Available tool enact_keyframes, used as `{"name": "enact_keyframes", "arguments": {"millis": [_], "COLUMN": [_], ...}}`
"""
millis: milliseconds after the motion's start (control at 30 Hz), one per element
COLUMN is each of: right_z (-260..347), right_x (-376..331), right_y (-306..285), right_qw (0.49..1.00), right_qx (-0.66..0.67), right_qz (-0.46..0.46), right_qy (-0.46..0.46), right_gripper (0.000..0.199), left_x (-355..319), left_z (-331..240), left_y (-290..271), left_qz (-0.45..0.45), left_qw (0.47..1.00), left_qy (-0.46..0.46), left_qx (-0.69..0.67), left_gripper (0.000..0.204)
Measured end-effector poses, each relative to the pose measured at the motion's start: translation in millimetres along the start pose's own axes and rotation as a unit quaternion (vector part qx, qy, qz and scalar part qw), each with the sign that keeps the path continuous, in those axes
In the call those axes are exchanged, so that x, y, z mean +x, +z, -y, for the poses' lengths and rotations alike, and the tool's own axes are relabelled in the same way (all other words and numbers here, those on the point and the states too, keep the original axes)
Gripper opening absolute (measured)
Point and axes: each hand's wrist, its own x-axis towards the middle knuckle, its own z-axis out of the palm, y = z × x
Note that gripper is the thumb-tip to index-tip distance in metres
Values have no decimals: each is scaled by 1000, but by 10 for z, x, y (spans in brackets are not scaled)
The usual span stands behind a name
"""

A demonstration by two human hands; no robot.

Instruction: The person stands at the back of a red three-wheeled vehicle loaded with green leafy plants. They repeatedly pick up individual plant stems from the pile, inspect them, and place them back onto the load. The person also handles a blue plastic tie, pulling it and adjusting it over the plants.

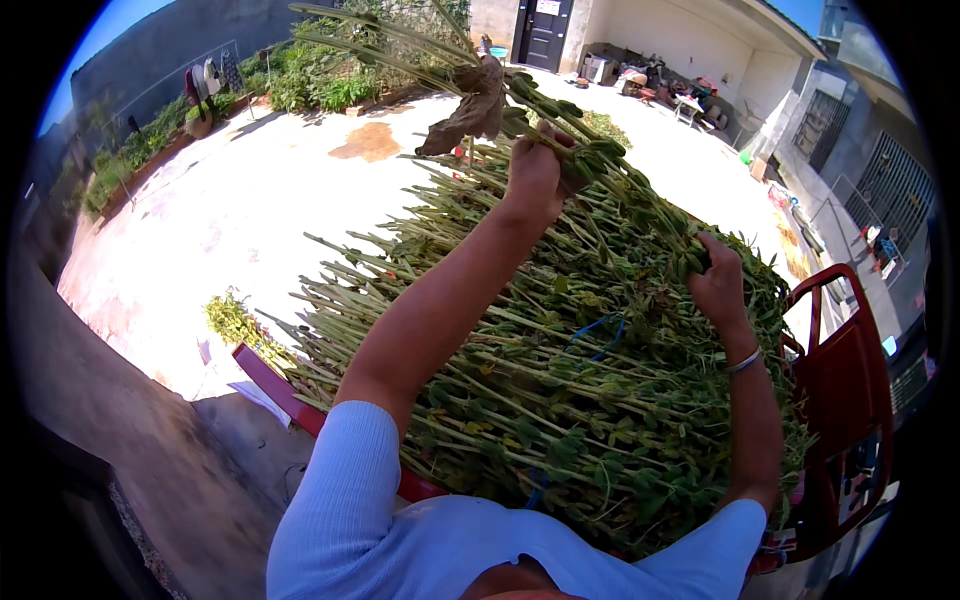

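A bundle of long green plant stalks [632, 192] with pods and leaves is held up above the far side of a big pile. My left hand [538, 172] is closed around its middle, where the bare stems rise to the upper left. Beside that hand hangs a large brown withered leaf [478, 105]. Farther right, my right hand [718, 282] grips the leafy end, its fingers partly hidden by the greenery. Beneath both arms lies the pile of similar stalks [540, 360], stem ends to the left and leafy tops to the right. Blue string [600, 335] shows among them.
A red chair [848, 385] stands against the pile's right side. A red rail [272, 388] sticks out at the lower left. Beyond is a sunlit concrete yard [230, 220] with a plant bed [340, 85], hanging clothes [210, 78] and stored items [665, 85] along the back wall.
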Motion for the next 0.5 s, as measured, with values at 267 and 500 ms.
{"name": "enact_keyframes", "arguments": {"millis": [267,500], "right_z": [68,-52], "right_x": [453,29], "right_y": [6,729], "right_qw": [964,895], "right_qx": [108,226], "right_qz": [240,361], "right_qy": [40,134], "right_gripper": [35,32], "left_x": [198,117], "left_z": [-667,-277], "left_y": [193,-521], "left_qz": [102,89], "left_qw": [990,983], "left_qy": [67,-9], "left_qx": [-68,-163], "left_gripper": [32,15]}}
